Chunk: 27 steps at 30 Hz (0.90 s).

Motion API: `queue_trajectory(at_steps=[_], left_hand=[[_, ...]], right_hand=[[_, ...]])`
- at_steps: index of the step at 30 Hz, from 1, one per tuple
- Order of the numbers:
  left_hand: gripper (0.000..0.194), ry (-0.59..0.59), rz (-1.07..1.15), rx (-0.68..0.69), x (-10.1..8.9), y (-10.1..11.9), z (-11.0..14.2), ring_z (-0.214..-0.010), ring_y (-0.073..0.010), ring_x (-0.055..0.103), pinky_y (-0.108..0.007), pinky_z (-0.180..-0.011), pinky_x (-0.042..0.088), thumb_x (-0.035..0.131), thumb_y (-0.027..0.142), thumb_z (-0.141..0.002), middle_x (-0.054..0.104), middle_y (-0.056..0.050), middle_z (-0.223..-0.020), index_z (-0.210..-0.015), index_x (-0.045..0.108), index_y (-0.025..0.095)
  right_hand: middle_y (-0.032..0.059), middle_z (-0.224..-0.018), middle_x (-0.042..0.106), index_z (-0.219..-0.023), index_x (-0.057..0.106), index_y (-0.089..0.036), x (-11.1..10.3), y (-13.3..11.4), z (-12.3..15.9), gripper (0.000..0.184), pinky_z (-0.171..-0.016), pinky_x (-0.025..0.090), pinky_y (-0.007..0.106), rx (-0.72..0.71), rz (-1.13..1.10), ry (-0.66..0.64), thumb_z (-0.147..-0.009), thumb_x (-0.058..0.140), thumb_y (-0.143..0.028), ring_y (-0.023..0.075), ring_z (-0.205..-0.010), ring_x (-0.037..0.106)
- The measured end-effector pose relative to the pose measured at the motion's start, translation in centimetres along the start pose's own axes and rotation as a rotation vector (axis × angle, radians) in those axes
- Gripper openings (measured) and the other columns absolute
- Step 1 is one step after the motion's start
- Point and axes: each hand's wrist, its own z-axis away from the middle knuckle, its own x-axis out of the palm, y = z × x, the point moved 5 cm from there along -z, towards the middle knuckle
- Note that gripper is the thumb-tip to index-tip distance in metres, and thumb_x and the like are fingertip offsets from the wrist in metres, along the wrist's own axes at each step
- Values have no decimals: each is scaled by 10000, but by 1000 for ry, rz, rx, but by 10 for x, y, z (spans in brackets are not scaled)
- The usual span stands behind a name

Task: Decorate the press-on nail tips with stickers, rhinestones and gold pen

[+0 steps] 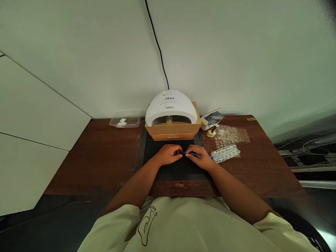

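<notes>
My right hand (198, 156) pinches a thin blue pen-like tool (194, 154), whose dark tip points left and whose lighter blue end reaches back over my wrist. Close beside it, my left hand (170, 154) is closed, thumb against curled fingers, right at the tool's tip. Whatever it holds is too small to make out. Both hands rest low over a black mat (175, 173). Just behind them, a white nail lamp (172, 105) sits on an open cardboard box (172, 133).
To the right lie a clear tray with small compartments (225, 153), a bag of small colourful pieces (232, 135), a gold-based bottle (211, 133) and a small box (212, 119). A clear plastic container (133, 122) holding white pieces stands back left on the brown table (99, 154). A black cable (157, 43) runs down the wall.
</notes>
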Motion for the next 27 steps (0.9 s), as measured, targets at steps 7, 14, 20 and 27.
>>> queue_trajectory(at_steps=[7,14,20,27], left_hand=[[176,8,-37,2,0,0,-1,-646,-96,589,-205,-643,431,615,168,-800,673,24,-753,-959,688,186],[189,19,-86,30,2,-1,-2,-696,-108,616,-212,-669,443,575,131,-818,695,4,-805,-963,687,179],[139,4,-175,33,-12,24,5,-723,-120,633,-224,-683,457,578,198,-852,713,-18,-871,-933,691,187],[191,376,-375,-188,-72,86,37,-691,-153,613,-266,-652,403,555,345,-886,692,-15,-756,-872,681,203]], right_hand=[[28,-751,663,-842,658,-218,-1,-5,-1,122,-650,499,285,-26,16,7,-919,618,-303,149,-697,637],[20,-714,650,-817,629,-218,-10,-32,-1,121,-608,486,270,-95,59,47,-923,585,-258,134,-648,623],[30,-755,706,-898,662,-261,-47,-102,14,113,-628,510,311,-290,139,35,-851,633,-163,153,-648,644],[18,-716,677,-894,689,-269,-135,-98,70,193,-555,498,321,-234,285,440,-778,693,-114,175,-636,649]])
